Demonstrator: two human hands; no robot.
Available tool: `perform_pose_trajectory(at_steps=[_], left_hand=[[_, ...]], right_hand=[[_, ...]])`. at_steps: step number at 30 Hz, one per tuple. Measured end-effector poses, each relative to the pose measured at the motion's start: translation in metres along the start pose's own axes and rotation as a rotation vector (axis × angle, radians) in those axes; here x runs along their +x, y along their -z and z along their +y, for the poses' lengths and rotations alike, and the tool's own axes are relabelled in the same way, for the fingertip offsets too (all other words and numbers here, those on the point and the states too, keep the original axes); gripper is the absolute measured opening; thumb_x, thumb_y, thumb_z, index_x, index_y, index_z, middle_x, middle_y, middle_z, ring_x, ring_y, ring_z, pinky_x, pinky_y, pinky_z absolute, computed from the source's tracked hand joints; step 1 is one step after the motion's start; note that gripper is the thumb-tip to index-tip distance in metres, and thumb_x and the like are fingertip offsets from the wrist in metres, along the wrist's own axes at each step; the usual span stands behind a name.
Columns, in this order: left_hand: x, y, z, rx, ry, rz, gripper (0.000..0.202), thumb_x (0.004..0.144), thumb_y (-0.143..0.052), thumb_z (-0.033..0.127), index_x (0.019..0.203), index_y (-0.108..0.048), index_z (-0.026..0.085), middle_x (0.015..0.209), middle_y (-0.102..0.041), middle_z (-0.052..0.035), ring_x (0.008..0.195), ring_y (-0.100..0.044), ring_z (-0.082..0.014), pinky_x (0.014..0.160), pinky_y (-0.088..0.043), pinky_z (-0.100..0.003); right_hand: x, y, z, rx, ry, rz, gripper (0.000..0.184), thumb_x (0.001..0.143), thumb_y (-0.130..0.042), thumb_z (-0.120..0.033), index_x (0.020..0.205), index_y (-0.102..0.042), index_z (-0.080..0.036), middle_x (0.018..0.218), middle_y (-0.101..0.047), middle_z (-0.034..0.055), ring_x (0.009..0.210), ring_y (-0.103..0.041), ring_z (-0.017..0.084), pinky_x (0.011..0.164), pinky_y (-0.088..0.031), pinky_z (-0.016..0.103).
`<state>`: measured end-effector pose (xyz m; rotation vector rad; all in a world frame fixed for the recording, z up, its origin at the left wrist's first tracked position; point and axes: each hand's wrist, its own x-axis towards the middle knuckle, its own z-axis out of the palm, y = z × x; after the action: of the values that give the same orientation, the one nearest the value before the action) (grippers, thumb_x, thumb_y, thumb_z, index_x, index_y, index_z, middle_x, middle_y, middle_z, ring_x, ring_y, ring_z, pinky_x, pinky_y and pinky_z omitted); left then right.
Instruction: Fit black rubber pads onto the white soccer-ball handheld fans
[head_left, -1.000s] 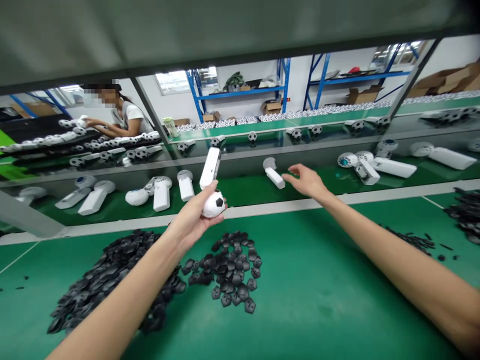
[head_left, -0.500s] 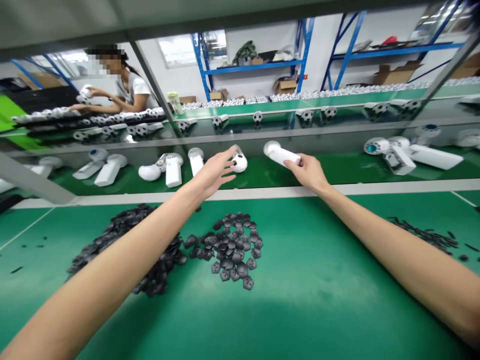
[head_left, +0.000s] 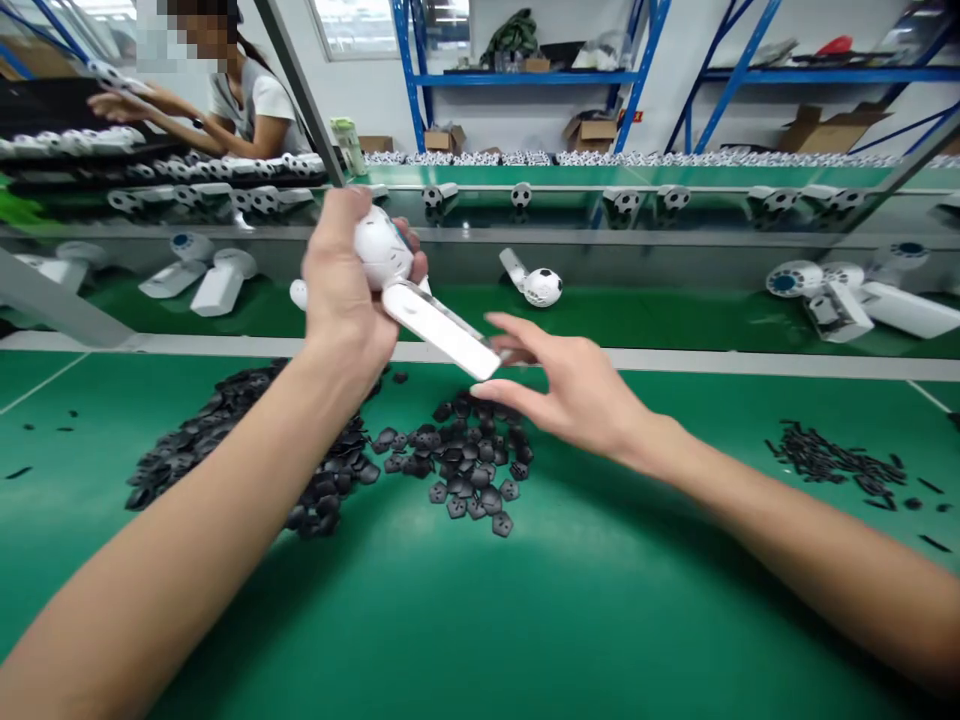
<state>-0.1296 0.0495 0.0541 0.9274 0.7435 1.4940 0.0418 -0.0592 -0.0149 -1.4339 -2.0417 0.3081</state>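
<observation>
My left hand (head_left: 345, 280) is closed around the round head of a white handheld device (head_left: 382, 250), whose flat white handle (head_left: 439, 330) slants down to the right. My right hand (head_left: 570, 385) is open, its fingers spread around the handle's tip, with no clear grip. Below both hands, black pentagonal pieces lie in a loose pile (head_left: 465, 465) and a larger heap (head_left: 240, 435) on the green mat (head_left: 600, 590). A white device with a black-patched, soccer-ball head (head_left: 541, 287) lies on the shelf beyond.
Several white devices (head_left: 836, 305) lie on the green shelf at right, and thin black strips (head_left: 832, 465) lie on the mat. A co-worker (head_left: 251, 115) handles white parts at upper left. Blue racks with cardboard boxes (head_left: 525, 80) stand behind.
The white device held by my right hand earlier is now gripped at its head by my left hand. My left hand has left the soccer-ball device, and the view has tilted upward.
</observation>
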Motion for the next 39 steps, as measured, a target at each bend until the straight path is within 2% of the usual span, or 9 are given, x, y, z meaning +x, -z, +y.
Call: perform_pose_trajectory(at_steps=[2, 4, 10, 17, 20, 25, 31, 35, 39], left_hand=[[0.0, 0.012, 0.009, 0.061, -0.215, 0.005, 0.01, 0.099, -0.061, 0.021, 0.092, -0.053, 0.019, 0.08, -0.059, 0.001, 0.068, -0.059, -0.0111, 0.054, -0.048, -0.023], [0.003, 0.024, 0.013, 0.193, -0.385, -0.039, 0.009, 0.096, -0.064, 0.016, 0.092, -0.057, 0.019, 0.081, -0.062, 0.0009, 0.068, -0.061, -0.0131, 0.051, -0.049, -0.026], [0.003, 0.037, 0.005, 0.34, -0.402, -0.098, 0.012, 0.094, -0.073, 0.017, 0.091, -0.062, 0.019, 0.08, -0.065, 0.0034, 0.069, -0.061, -0.0117, 0.057, -0.051, -0.023], [-0.001, 0.036, -0.003, 0.357, -0.387, -0.085, 0.014, 0.091, -0.078, 0.019, 0.089, -0.065, 0.017, 0.081, -0.065, 0.0016, 0.064, -0.06, -0.0099, 0.054, -0.053, -0.02], [-0.001, 0.035, -0.004, 0.328, -0.353, -0.099, 0.013, 0.09, -0.08, 0.019, 0.087, -0.067, 0.017, 0.081, -0.066, 0.0008, 0.064, -0.06, -0.0106, 0.052, -0.054, -0.021], [-0.01, 0.029, -0.002, 0.264, -0.102, -0.187, 0.02, 0.092, -0.081, 0.027, 0.082, -0.066, 0.02, 0.076, -0.067, -0.0002, 0.063, -0.061, -0.0123, 0.048, -0.054, -0.023], [-0.036, 0.017, 0.002, 0.257, 0.056, -0.276, 0.04, 0.091, -0.083, 0.053, 0.08, -0.066, 0.019, 0.072, -0.065, -0.0014, 0.054, -0.057, -0.011, 0.046, -0.05, -0.021], [-0.044, 0.015, 0.002, 0.267, 0.041, -0.251, 0.044, 0.09, -0.083, 0.058, 0.081, -0.067, 0.018, 0.072, -0.063, -0.0011, 0.053, -0.056, -0.0105, 0.045, -0.049, -0.021], [-0.038, 0.016, 0.009, 0.26, -0.031, -0.171, 0.039, 0.096, -0.08, 0.052, 0.082, -0.067, 0.017, 0.076, -0.063, -0.0018, 0.056, -0.057, -0.0104, 0.047, -0.053, -0.022]], right_hand=[[-0.003, 0.014, 0.002, 0.054, -0.135, -0.222, 0.03, 0.1, -0.077, -0.041, 0.124, -0.08, -0.022, 0.108, -0.086, 0.0046, 0.094, -0.08, 0.026, 0.076, -0.055, 0.034], [-0.007, 0.021, 0.005, 0.018, -0.167, -0.368, 0.011, 0.099, -0.077, -0.031, 0.103, -0.084, -0.024, 0.095, -0.085, 0.0017, 0.087, -0.078, 0.023, 0.072, -0.049, 0.031], [-0.011, 0.009, 0.01, -0.099, -0.183, -0.494, 0.013, 0.091, -0.085, -0.033, 0.1, -0.086, -0.024, 0.094, -0.083, 0.0021, 0.083, -0.072, 0.022, 0.069, -0.04, 0.031], [-0.011, 0.003, 0.013, -0.044, -0.216, -0.488, 0.007, 0.088, -0.087, -0.028, 0.086, -0.082, -0.023, 0.083, -0.079, -0.0002, 0.073, -0.064, 0.017, 0.064, -0.037, 0.028], [-0.01, 0.005, 0.014, 0.114, -0.235, -0.477, 0.01, 0.086, -0.088, -0.027, 0.082, -0.08, -0.022, 0.076, -0.076, -0.0014, 0.068, -0.061, 0.015, 0.063, -0.039, 0.028], [0.007, 0.017, -0.003, 0.578, -0.224, -0.211, 0.029, 0.082, -0.091, -0.046, 0.076, -0.078, -0.021, 0.075, -0.076, 0.0011, 0.067, -0.062, 0.015, 0.064, -0.046, 0.028], [0.034, 0.03, -0.032, 0.811, -0.169, -0.005, 0.043, 0.071, -0.099, -0.054, 0.074, -0.075, -0.018, 0.066, -0.072, 0.0015, 0.059, -0.063, 0.014, 0.056, -0.05, 0.027], [0.037, 0.038, -0.026, 0.685, -0.166, 0.028, 0.039, 0.079, -0.092, -0.055, 0.081, -0.077, -0.019, 0.07, -0.075, 0.0032, 0.065, -0.07, 0.017, 0.062, -0.055, 0.029], [0.038, 0.043, 0.012, 0.084, -0.32, -0.114, 0.017, 0.092, -0.08, -0.033, 0.079, -0.079, -0.022, 0.075, -0.079, 0.0035, 0.069, -0.072, 0.019, 0.06, -0.049, 0.029]])
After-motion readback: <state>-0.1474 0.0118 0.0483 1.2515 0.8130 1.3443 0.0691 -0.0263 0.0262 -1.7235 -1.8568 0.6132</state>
